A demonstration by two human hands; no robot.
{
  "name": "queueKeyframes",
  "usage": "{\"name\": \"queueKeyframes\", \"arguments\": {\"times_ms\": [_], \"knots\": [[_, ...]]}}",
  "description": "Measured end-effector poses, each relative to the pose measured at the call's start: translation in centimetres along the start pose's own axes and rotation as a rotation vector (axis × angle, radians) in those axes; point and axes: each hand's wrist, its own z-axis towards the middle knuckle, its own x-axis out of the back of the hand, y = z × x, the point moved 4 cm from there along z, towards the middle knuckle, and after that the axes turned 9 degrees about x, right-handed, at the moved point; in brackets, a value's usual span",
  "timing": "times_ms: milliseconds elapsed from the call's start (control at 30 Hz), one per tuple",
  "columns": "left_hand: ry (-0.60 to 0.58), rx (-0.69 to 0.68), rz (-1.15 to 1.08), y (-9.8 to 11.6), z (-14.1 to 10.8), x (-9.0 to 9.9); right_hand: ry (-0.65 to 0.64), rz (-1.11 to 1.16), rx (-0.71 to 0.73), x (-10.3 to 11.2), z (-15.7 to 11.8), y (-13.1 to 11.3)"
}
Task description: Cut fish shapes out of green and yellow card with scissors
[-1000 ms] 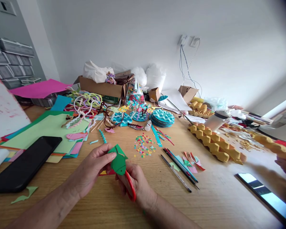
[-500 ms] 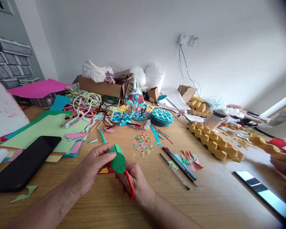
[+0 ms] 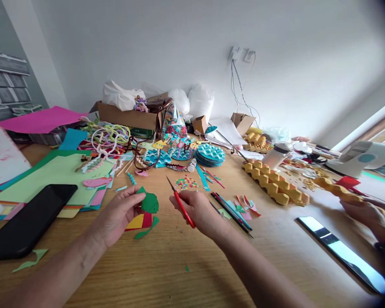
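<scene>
Between the fingers of my left hand (image 3: 123, 211) is a green paper fish (image 3: 150, 202), its outline and eye drawn in dark lines. My right hand (image 3: 197, 211) grips red-handled scissors (image 3: 181, 204), blades pointing away and up to the left, apart from the paper. A curved green offcut (image 3: 147, 230) lies just below the fish. Beside it, partly behind my left hand, is a yellow and red piece of paper (image 3: 139, 222). Beyond the scissors lies a patch of small coloured confetti dots (image 3: 186, 184).
Coloured paper sheets (image 3: 35, 175) and a black phone (image 3: 32, 220) lie at left. Pencils (image 3: 232, 211) and scraps (image 3: 246, 207) are right of my right hand. Another person's hand (image 3: 365, 214) holds a yellow egg-carton strip (image 3: 335, 189) near a lit phone (image 3: 343, 252). Blue carton discs (image 3: 209, 155) stand behind.
The scissors have come away from the green fish, my right hand moving right and up. A curved green offcut now lies on the table. The view has shifted slightly.
</scene>
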Motion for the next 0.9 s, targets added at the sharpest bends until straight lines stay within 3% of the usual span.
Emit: {"name": "queueKeyframes", "arguments": {"times_ms": [67, 133, 233, 367, 500, 700, 900], "knots": [[0.033, -0.025, -0.008, 0.7, -0.1, 0.1, -0.105, -0.403, 0.008, 1.0, -1.0, -0.1], [0.035, -0.045, 0.016, 1.3, -0.3, 0.0, -0.259, -0.612, -0.018, 1.0, -2.5, 0.2], [0.008, -0.070, 0.090, 2.2, -0.6, -0.5, -0.416, -0.702, -0.041, -0.1, -4.4, 0.7], [0.008, -0.082, 0.190, 2.4, -0.6, -0.9, -0.524, -0.746, -0.087, -1.4, -5.4, 1.2], [0.037, -0.071, 0.288, 1.8, -0.3, -0.4, -0.504, -0.803, 0.006, -1.8, -4.9, 0.3], [0.061, -0.074, 0.312, 0.8, 0.6, 0.3, -0.394, -0.580, 0.334, -3.0, -1.4, -2.1], [0.075, -0.076, 0.291, 0.1, 1.2, 0.5, -0.362, -0.539, 0.400, -5.5, 2.3, -1.4]]}}
